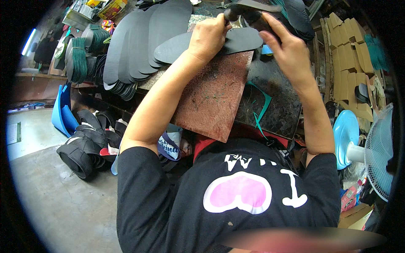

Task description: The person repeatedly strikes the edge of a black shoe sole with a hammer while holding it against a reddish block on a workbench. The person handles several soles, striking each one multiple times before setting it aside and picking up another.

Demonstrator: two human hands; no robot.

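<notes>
A grey sole-shaped sheet [242, 41] lies across a reddish-brown board [211, 97] on the workbench. Above the sheet, my left hand [207, 38] is closed in a fist; its fingertips are hidden, so what it grips does not show. My right hand [292, 52] is at the sheet's right end, fingers and thumb bent around a dark tool [253, 19] with a black rounded part that reaches toward my left fist. Its exact kind is hard to make out. A curved grey piece [257, 6] shows just beyond it.
Stacked dark soles [126, 46] fan out at the left, near bundles of green cord [78, 59]. A green strip [265, 103] hangs over the dark bench top [278, 105]. Cardboard boxes [344, 59] and a fan [377, 152] stand right; black rolled straps [80, 154] lie on the floor.
</notes>
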